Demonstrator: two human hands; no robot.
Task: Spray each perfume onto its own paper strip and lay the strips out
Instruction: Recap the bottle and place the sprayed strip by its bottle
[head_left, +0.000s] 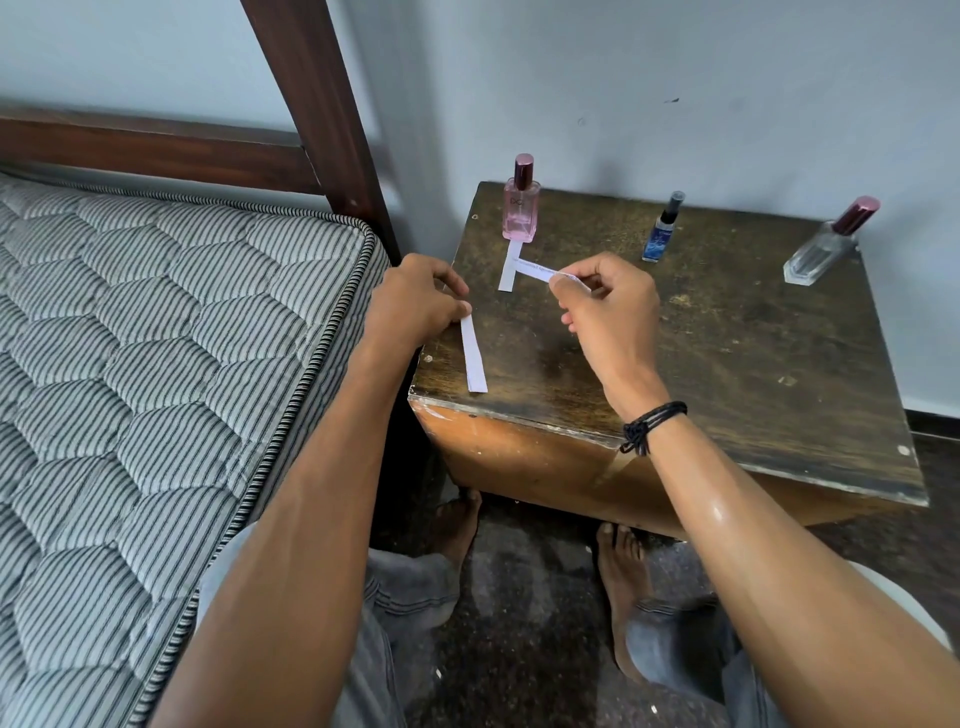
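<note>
Finding: the task is part done, and by my judgement closer to the start than the finish.

Your left hand (415, 306) pinches the top end of the plain strip (475, 358). The strip runs from your fingers back toward you, and its free end lies flat on the table (753, 364).

Your right hand (608, 312) pinches the printed strip (540, 273) between thumb and fingertips, and the strip sticks out to the left of that hand. Neither hand holds a bottle.

The laid strip (508, 270) lies beyond and between your two hands, with its far end touching the foot of the pink bottle (519, 202). The tip of the printed strip crosses over it. I count this pairing as placed. Whether it has been sprayed cannot be told.

The blue bottle (662, 228) stands just beyond your right hand, and the clear bottle (826, 244) is well off to the right of it. Neither has a strip in front of it. The pink and clear bottles are capped; the blue bottle's top is too small to read.

Outstanding, as I judge it: two sprays and two strips to lay down.
</note>
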